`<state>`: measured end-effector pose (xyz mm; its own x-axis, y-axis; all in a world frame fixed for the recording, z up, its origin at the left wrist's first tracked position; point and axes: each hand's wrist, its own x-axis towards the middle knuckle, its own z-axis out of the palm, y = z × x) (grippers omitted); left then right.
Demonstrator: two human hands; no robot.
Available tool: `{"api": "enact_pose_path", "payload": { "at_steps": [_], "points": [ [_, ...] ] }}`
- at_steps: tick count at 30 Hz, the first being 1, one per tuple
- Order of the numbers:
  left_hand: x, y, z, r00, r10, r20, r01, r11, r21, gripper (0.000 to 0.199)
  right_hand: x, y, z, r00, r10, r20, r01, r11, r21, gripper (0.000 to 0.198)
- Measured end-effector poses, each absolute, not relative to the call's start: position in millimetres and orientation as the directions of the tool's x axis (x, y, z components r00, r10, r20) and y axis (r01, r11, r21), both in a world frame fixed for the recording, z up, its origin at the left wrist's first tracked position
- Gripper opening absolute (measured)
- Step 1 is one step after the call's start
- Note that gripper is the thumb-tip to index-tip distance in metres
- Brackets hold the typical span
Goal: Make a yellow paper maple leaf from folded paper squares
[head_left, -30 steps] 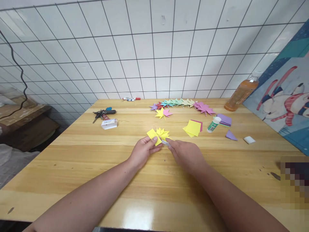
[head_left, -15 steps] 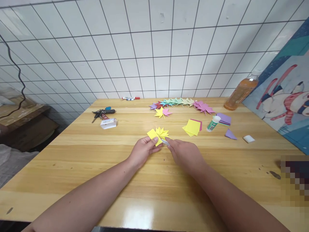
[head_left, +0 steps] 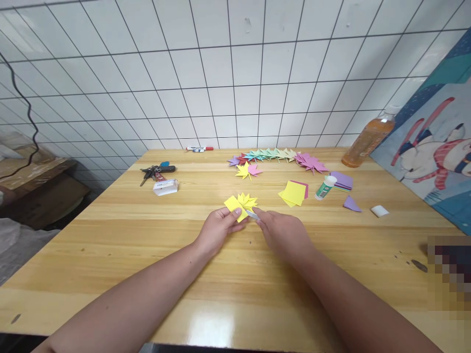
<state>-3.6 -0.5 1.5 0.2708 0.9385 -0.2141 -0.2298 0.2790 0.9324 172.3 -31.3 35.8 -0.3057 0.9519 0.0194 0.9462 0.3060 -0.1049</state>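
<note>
My left hand pinches a yellow paper piece, its thumb on top near the lower corner. Pointed yellow folds fan out right behind that piece; whether they are joined to it I cannot tell. In my closed right hand is a small knife, its pale, narrow blade against the lower right edge of the yellow paper. The fingers cover its handle. Both hands are close together over the middle of the wooden table.
Behind the hands lie a yellow and pink folded piece and a row of coloured paper folds. Rightward are yellow sheets, a glue stick, purple paper and a bottle. Keys and a small box lie left.
Both hands keep nearly the same place and grip on the yellow paper and the knife. The view has shifted very slightly.
</note>
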Motion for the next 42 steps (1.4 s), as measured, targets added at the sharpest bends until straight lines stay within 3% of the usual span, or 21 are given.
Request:
{"api": "enact_pose_path", "payload": {
  "at_steps": [13, 26, 33, 42],
  "points": [
    [-4.4, -0.4, 2.6, 0.318, 0.925, -0.207, -0.212, 0.282, 0.936, 0.038, 172.9, -31.4, 38.7, -0.286, 0.958, -0.016, 0.955, 0.284, -0.08, 0.041],
    [-4.0, -1.4, 3.2, 0.357, 0.91, -0.21, -0.179, 0.287, 0.941, 0.038, 175.2, -31.0, 34.8, -0.31, 0.949, 0.054, 0.943, 0.315, -0.107, 0.039],
    [-4.9, 0.5, 9.1, 0.309, 0.938, -0.16, -0.406, 0.282, 0.87, 0.035, 176.9, -30.9, 33.7, -0.349, 0.932, 0.095, 0.925, 0.359, -0.126, 0.038],
    [-3.1, 1.7, 7.2, 0.326, 0.928, -0.179, -0.338, 0.292, 0.895, 0.032, 175.2, -32.3, 33.2, -0.348, 0.935, 0.071, 0.926, 0.354, -0.128, 0.038]
  ]
}}
